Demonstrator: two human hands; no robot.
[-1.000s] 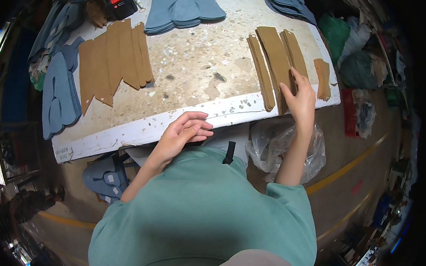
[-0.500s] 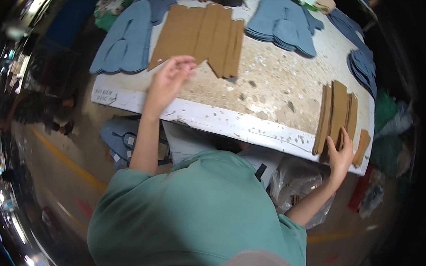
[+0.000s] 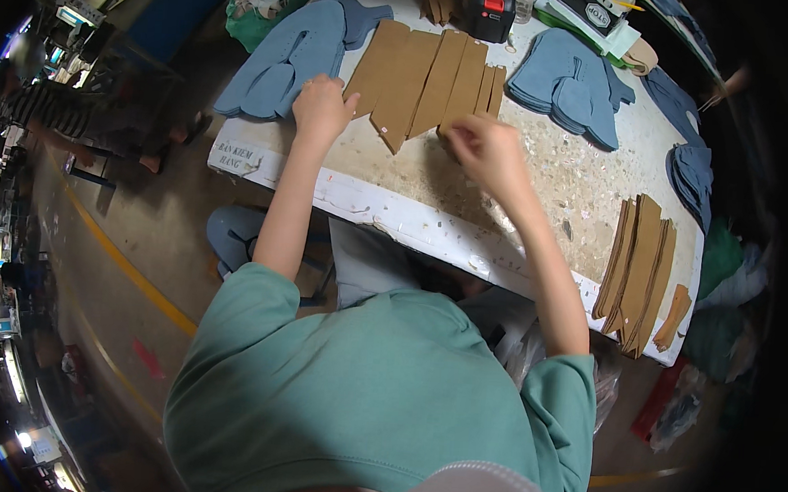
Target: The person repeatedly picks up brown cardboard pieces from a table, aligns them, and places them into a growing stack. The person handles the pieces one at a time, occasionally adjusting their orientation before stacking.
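Flat brown pieces (image 3: 403, 71) with pointed ends lie overlapping in a row on the table. My left hand (image 3: 324, 114) is at their left side, by the stack of blue cut pieces (image 3: 284, 59); its fingers bend downward, the thumb stands apart, and I see nothing held. At the lower right end of the row, my right hand (image 3: 492, 155) has its fingers drawn together, slightly blurred, close to the brown tips. Whatever is between those fingers is hidden. Bundled brown strips (image 3: 636, 270) lie at the table's right edge.
Another stack of blue pieces (image 3: 570, 90) lies at the back right, with darker blue pieces (image 3: 689, 183) along the right edge. A black and red device (image 3: 491, 16) stands at the back. A small brown bundle (image 3: 673, 317) sits at the right corner. Blue pieces (image 3: 232, 236) rest below the table.
My right hand has left the strips at the right edge and moved left to the brown row. My left hand has shifted to the row's left side. The brown pieces look more fanned out.
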